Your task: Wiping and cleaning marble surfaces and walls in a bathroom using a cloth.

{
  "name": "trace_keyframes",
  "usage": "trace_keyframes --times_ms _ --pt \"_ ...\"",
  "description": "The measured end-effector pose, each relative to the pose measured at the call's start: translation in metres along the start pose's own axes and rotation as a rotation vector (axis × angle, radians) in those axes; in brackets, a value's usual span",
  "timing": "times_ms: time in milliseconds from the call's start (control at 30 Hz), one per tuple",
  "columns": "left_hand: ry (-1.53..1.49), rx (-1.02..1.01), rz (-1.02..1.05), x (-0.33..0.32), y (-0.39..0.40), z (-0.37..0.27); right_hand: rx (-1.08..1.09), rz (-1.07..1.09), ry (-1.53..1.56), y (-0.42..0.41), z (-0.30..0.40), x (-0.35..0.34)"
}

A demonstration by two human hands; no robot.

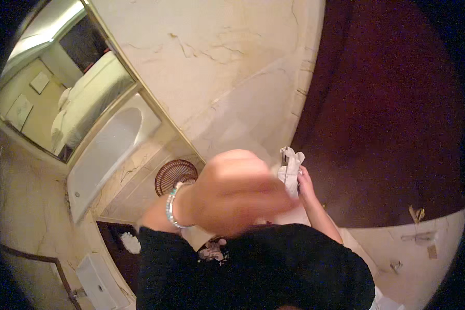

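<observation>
My right hand (305, 183) grips a bunched white cloth (290, 170), whose folded end sticks up beyond my fingers. My left hand (240, 193) is large and blurred, close to the camera, with its fingers pointing right towards the cloth. Beaded bracelets (171, 207) circle that wrist. Motion blur hides how its fingers are set, and nothing can be made out in it. Below both arms is my black shirt (255, 271) with a printed picture on its front.
A dark door (376, 128) with a gold handle (417, 214) fills the right side. At left are a white bathtub (104, 143), a gold-framed pane (162, 110) showing a bed, and a white basin (100, 285). A round brown slatted basket (174, 174) is partly behind my left wrist.
</observation>
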State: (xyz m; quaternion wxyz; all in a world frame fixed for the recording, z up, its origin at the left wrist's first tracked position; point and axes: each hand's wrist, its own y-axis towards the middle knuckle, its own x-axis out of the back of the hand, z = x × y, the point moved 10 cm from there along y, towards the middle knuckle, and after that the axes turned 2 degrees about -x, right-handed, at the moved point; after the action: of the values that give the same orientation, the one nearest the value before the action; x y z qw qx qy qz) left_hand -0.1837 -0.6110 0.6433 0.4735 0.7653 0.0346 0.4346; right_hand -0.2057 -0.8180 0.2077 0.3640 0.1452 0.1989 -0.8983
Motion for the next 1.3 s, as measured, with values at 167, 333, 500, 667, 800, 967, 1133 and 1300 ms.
trace_keyframes --times_ms 167,333,500,667,800,967,1133,1300 --pt "0.292 0.623 -0.105 -0.013 -0.146 0.071 0.088 0.257 -0.017 0.041 0.023 -0.070" --pt "0.235 1.219 -0.366 -0.026 -0.309 0.073 0.420 0.274 -0.247 0.064 0.137 -0.154" --pt "0.261 1.266 -0.524 0.007 -0.350 0.060 1.138 0.236 -0.128 0.029 0.291 -0.246" --pt "0.339 1.288 -0.613 0.039 -0.360 0.056 1.768 0.218 -0.480 -0.038 0.387 -0.351" --pt "0.365 1.354 -0.598 0.029 -0.393 0.062 1.819 -0.194 -0.851 -0.063 0.356 -0.402" --pt "0.314 1.424 -0.639 0.012 -0.377 0.080 1.989 -0.092 -0.619 -0.049 0.283 -0.373" --pt "0.465 1.244 -0.616 0.010 -0.336 0.097 2.259 0.207 -0.670 -0.045 0.198 -0.343" --pt "0.498 1.209 -0.651 0.005 -0.336 0.097 2.363 0.128 -0.811 -0.056 0.240 -0.361"
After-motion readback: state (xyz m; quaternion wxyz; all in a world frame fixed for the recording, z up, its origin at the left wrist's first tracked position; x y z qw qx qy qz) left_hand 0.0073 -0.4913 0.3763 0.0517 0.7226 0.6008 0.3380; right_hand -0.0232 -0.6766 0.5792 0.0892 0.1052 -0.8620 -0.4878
